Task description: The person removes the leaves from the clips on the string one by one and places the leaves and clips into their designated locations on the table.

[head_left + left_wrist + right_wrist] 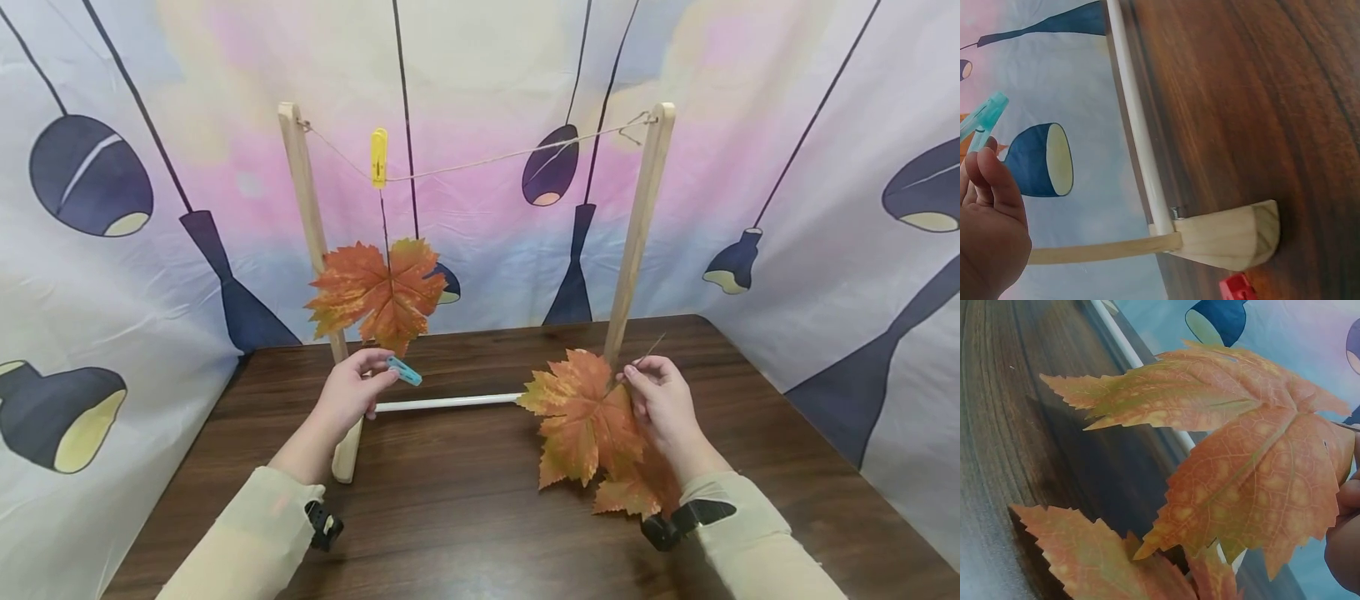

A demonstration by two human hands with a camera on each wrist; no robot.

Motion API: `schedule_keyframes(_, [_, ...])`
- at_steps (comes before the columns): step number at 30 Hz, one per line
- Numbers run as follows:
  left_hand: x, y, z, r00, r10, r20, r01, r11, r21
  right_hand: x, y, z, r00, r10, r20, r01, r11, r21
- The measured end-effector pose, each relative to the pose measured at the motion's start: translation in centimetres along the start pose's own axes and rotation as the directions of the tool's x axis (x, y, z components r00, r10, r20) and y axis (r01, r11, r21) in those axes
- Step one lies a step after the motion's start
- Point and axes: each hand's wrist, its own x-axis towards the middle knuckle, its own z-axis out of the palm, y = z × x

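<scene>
My left hand point(350, 390) pinches a light blue clothespin point(405, 371) between thumb and fingers, in front of the left post. The clothespin point(988, 115) also shows at the left edge of the left wrist view. With thumb and fingertips, my right hand point(663, 400) holds an orange artificial maple leaf point(588, 417) by its thin stem. In the right wrist view that leaf point(1241, 475) fills the middle. A second orange leaf point(630, 492) lies below it on the table, partly hidden. A yellow clothespin point(378, 158) on the string point(480, 165) carries a hanging orange leaf point(378, 292) by its stem.
Two wooden posts, the left post point(303, 179) and the right post point(641, 225), hold the slightly sagging string. A white rod point(450, 402) joins them low down. A small red object point(1238, 287) lies by the left foot on the brown table point(450, 517). Printed cloth surrounds the table.
</scene>
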Motion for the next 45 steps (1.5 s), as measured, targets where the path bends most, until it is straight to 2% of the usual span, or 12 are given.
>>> schedule_keyframes(4, [-0.4, -0.2, -0.2, 1.0, -0.009, -0.009, 0.009, 1.0, 0.001, -0.2, 0.3, -0.4, 1.0, 0.004, -0.01, -0.004, 1.0, -0.013])
schedule_keyframes(12, [-1.2, 0.6, -0.4, 1.0, -0.027, 0.015, 0.027, 1.0, -0.007, -0.6, 0.9, -0.9, 1.0, 0.018, -0.022, -0.018, 1.0, -0.023])
schedule_keyframes(19, [-1.0, -1.3, -0.5, 1.0, -0.016, -0.006, 0.016, 1.0, -0.004, -0.7, 1.0, -1.2, 0.999, 0.025, -0.032, -0.025, 1.0, -0.009])
schedule_keyframes(23, [-1.1, -2.0, -0.7, 1.0, -0.014, -0.013, 0.014, 0.999, -0.037, -0.8, 1.1, -1.3, 0.999, 0.025, -0.028, -0.025, 1.0, -0.01])
schedule_keyframes(27, [-1.3, -2.3, -1.1, 1.0, -0.021, -0.018, 0.02, 0.998, -0.065, -0.9, 1.4, -1.5, 0.999, 0.022, -0.033, -0.022, 1.0, -0.011])
schedule_keyframes(38, [-2.3, -3.2, -2.0, 0.997, -0.032, -0.067, 0.031, 0.999, -0.03, -1.2, 2.0, -1.8, 0.998, 0.026, -0.051, -0.028, 0.999, -0.041])
schedule_keyframes(45, [-2.6, -4.1, -2.7, 0.991, -0.094, -0.091, 0.091, 0.995, -0.041, -1.2, 2.3, -2.0, 0.997, 0.038, -0.066, -0.041, 0.998, -0.041])
